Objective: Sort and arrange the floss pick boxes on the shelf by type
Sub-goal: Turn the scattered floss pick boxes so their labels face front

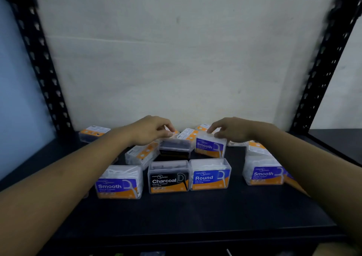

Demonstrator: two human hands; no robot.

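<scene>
Several clear floss pick boxes lie on the black shelf (176,212). In the front row stand a Smooth box (119,183), a Charcoal box (168,178) and a Round box (210,175). Another Smooth box (263,169) stands at the right. Behind the row, my left hand (151,131) pinches the top of a dark charcoal box (174,148). My right hand (231,130) grips the top of a tilted Smooth box (209,147). A white-pick box (142,154) lies on its side left of the dark one.
More boxes lie at the back: one at the far left (94,133), others between and behind my hands (189,133). Black perforated uprights (39,63) (323,65) frame the shelf against a white back wall. The shelf's front strip holds nothing.
</scene>
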